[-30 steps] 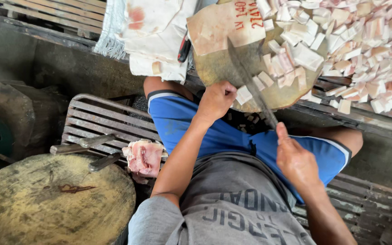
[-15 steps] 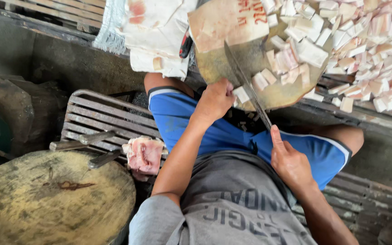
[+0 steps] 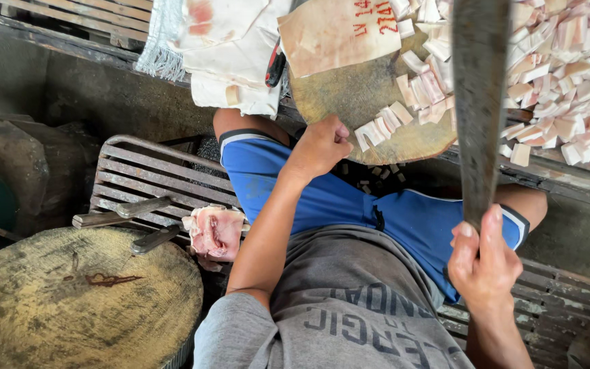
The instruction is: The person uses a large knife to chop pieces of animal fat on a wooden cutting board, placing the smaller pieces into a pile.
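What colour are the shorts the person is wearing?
The shorts are bright blue with a dark-and-white hem band, seen in the head view.

Round, worn wooden chopping block (image 3: pixel 349 102) carrying pale pink cubed meat pieces (image 3: pixel 418 89); slatted metal bench (image 3: pixel 145 178) bearing one raw pink meat chunk (image 3: pixel 214 232).

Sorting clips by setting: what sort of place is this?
Probably a butcher's or market meat-cutting stall. A round wooden chopping block bears cut meat pieces, the right hand holds a cleaver, and another slab of meat lies on a slatted bench.
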